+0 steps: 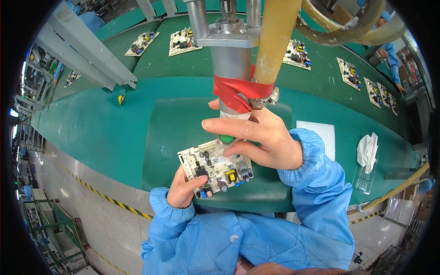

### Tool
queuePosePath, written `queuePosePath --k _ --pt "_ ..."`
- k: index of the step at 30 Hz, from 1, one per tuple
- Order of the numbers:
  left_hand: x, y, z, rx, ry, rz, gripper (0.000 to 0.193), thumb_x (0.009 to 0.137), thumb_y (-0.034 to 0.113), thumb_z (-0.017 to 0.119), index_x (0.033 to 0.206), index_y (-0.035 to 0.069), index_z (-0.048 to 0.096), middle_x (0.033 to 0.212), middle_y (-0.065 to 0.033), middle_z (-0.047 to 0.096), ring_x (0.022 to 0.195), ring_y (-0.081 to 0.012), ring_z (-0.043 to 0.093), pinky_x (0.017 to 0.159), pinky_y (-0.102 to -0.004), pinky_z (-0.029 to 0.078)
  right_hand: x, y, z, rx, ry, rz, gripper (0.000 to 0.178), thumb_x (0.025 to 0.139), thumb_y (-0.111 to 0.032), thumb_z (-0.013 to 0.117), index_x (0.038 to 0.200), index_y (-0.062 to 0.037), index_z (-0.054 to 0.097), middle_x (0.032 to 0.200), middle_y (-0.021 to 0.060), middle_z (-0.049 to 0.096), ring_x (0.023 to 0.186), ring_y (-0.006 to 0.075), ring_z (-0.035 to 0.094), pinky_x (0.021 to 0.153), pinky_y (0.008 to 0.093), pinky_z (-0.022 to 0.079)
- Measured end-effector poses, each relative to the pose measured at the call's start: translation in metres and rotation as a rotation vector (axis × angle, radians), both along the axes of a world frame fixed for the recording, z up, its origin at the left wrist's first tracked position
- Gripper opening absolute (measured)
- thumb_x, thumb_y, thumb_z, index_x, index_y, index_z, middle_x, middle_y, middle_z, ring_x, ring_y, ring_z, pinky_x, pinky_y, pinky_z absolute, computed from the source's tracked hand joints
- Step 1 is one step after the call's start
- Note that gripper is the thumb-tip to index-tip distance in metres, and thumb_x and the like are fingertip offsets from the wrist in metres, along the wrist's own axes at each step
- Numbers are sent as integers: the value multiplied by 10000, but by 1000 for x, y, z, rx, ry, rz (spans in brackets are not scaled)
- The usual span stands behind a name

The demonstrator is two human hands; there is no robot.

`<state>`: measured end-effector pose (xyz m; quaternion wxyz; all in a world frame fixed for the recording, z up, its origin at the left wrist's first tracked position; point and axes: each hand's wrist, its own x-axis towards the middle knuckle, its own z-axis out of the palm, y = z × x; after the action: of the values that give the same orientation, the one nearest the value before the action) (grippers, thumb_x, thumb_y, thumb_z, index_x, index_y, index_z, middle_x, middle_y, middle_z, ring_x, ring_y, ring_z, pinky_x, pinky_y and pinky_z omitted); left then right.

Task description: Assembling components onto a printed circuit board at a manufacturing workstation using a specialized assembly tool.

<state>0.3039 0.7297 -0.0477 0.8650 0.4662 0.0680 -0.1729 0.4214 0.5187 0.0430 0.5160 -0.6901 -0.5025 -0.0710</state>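
Observation:
My left hand (184, 187) grips the lower left edge of a circuit board (215, 161), its thumb on top beside the parts. The board is cream, crowded with capacitors and a yellow transformer, and is held tilted above a green mat (169, 123). From above hangs a grey metal cylinder tool (232, 62) wrapped in red tape (236, 94). My right hand (263, 137) closes its fingers round the lower end of this tool, where a green round tip (226, 138) shows over the board's far edge. Whether that tip touches the board I cannot tell.
Several similar boards (185, 42) lie along the dark green surface beyond. A thick yellowish hose (277, 41) runs beside the tool. At right are a white pad (318, 135) and a white cloth (367, 153) on a clear tray (365, 183). Grey posts (82, 50) stand at left; another person's sleeve (393, 62) shows far right.

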Motion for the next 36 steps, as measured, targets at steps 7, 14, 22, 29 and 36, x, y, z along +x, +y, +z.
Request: queuePosePath --k 7,14,22,29,36 --pt "-8 7 -1 2 -2 -9 669 792 8 659 1377 -19 338 1322 -145 511 1196 -236 530 1019 -378 420 2 -1 -4 -20 -18 -18 563 644 15 768 1185 -92 653 1308 216 491 1122 318 559 850 378 539" --pt "-7 12 -2 -7 4 -4 668 792 6 655 1379 -19 337 1328 -148 505 1206 -241 523 1023 -378 415 4 3 -8 19 -11 -30 555 638 25 772 1170 -88 660 1304 227 482 1148 325 547 860 376 543" --pt "-1 16 -4 0 45 -18 671 798 11 643 1388 -28 326 1329 -159 507 1212 -250 518 1023 -382 414 8 -2 -1 -82 52 3 691 671 -28 790 1314 -90 546 1362 218 440 1138 313 550 825 340 553" --pt "88 38 23 88 32 -42 563 850 53 579 1373 -8 377 1305 -157 539 1172 -276 563 976 -393 473 33 -11 -6 1 -58 -50 767 670 -125 814 1367 -112 493 1351 216 460 1123 322 519 908 370 490" --pt "267 -42 -22 340 -451 67 282 871 138 565 1131 31 554 1018 -122 639 891 -260 632 811 -360 519 40 -11 -4 -53 -23 -164 711 680 -114 813 1333 -108 533 1202 177 554 896 245 566 770 329 517"
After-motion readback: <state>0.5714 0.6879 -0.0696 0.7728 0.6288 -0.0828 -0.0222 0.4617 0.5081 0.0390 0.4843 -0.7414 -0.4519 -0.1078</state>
